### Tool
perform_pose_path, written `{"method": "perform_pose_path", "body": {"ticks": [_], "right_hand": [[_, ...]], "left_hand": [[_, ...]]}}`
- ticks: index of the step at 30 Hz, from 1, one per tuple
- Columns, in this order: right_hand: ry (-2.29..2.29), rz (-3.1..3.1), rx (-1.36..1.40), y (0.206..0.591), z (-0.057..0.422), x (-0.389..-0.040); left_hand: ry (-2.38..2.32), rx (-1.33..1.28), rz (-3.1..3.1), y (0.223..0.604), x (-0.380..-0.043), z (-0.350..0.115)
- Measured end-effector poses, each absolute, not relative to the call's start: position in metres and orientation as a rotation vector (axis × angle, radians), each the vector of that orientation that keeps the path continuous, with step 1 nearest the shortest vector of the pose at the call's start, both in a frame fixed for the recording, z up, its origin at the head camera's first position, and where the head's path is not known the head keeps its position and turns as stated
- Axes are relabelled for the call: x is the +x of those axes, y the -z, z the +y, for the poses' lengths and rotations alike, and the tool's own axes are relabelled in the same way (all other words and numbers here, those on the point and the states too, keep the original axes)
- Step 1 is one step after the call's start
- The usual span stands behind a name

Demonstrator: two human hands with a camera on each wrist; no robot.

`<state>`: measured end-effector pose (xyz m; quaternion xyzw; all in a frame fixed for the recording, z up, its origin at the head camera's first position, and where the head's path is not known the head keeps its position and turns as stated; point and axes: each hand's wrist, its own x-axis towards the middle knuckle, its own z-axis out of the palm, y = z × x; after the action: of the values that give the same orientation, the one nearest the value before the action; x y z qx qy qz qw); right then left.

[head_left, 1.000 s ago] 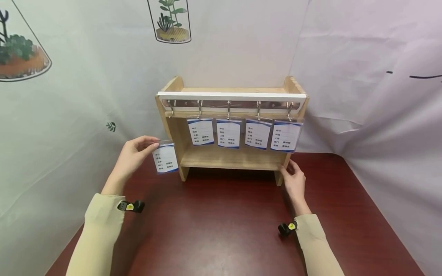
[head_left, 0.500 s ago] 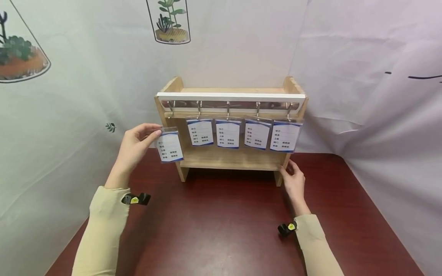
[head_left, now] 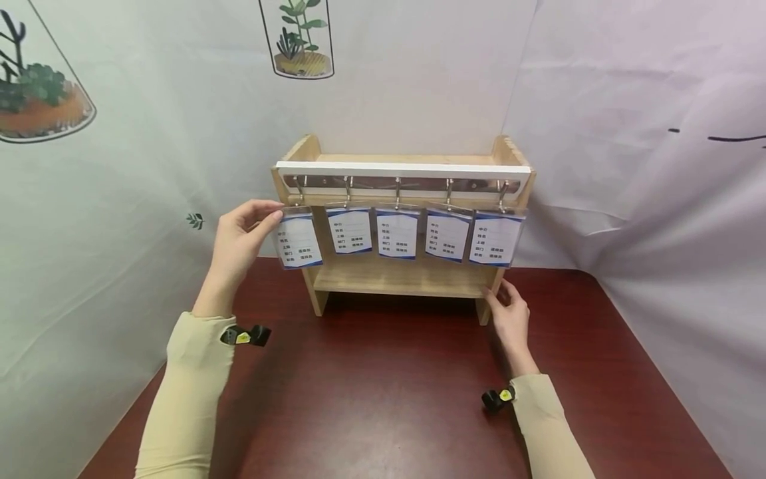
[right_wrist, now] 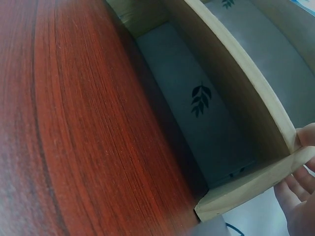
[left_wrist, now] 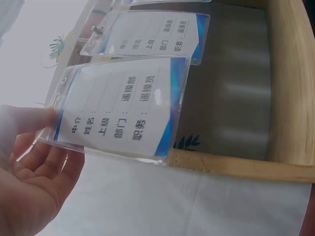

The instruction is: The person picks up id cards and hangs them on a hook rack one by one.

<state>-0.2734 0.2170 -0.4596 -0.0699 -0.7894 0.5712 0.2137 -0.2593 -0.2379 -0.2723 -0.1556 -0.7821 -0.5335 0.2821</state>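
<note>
My left hand (head_left: 242,233) pinches a clear-sleeved name badge (head_left: 299,243) by its upper left corner. The badge's top edge is right at the leftmost hook (head_left: 300,193) of the metal rail; whether the hook passes through its slot I cannot tell. In the left wrist view, thumb and fingers grip the sleeve's slotted end, and the badge (left_wrist: 118,105) partly overlaps a hanging badge (left_wrist: 152,34). Several similar badges (head_left: 397,233) hang in a row from the other hooks. My right hand (head_left: 510,316) holds the lower right side panel of the wooden shelf (head_left: 395,284), thumb and fingers on opposite sides.
The shelf stands on a dark red table (head_left: 383,399). Behind it and at both sides hangs a pale cloth (head_left: 413,80) printed with plants. Beneath the lower board lies a shaded gap (right_wrist: 197,98).
My left hand has raised the badge and carried it right, from beside the shelf to the leftmost hook. The right hand has kept its hold on the shelf.
</note>
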Motion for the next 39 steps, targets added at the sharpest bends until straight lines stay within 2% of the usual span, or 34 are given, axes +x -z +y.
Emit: {"method": "perform_pose_path", "body": {"ticks": [39], "right_hand": [[-1.599, -2.172, -0.178, 0.459, 0.217, -0.272]], "left_hand": [[1.471, -0.331, -2.139, 0.268, -0.274, -0.226]]}}
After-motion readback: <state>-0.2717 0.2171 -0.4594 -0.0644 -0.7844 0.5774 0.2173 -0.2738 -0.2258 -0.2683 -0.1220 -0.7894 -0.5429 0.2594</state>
